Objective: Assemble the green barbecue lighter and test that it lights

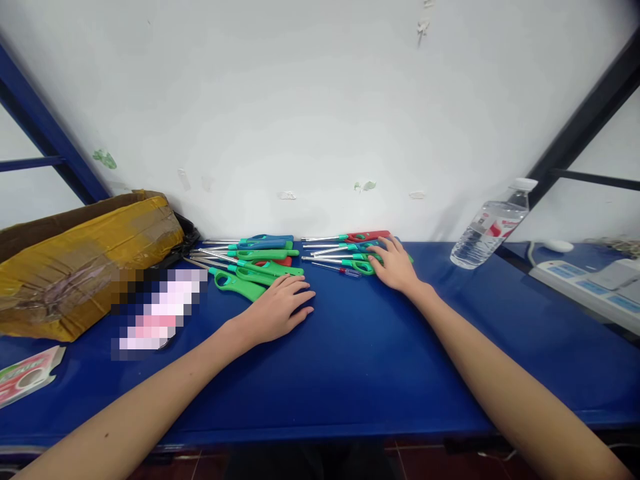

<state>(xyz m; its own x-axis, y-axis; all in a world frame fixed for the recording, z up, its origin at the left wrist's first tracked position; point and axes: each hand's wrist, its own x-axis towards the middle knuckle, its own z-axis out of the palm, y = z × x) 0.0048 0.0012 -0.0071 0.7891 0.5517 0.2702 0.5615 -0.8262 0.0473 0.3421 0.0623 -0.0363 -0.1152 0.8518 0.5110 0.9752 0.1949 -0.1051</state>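
Observation:
Two groups of long-nosed lighters lie on the blue table, their metal tubes pointing left. In the left group, green lighters [273, 254] lie with blue and red ones. My left hand [280, 308] rests beside the nearest green lighter [240, 285], fingers stretched out and apart, partly covering its handle end. The right group has a red lighter [369, 236] at the back and blue and green ones in front. Over their handles lies my right hand [395, 265], fingers spread; what its fingertips touch is partly hidden. A small screwdriver [349, 272] lies in front of this group.
A taped cardboard box [90, 260] stands at the left, with a pixelated object [163, 310] and a printed card [30, 375] near it. A water bottle [493, 227] and a white power strip [590, 287] are at the right. A white wall [320, 120] rises behind the table [350, 380].

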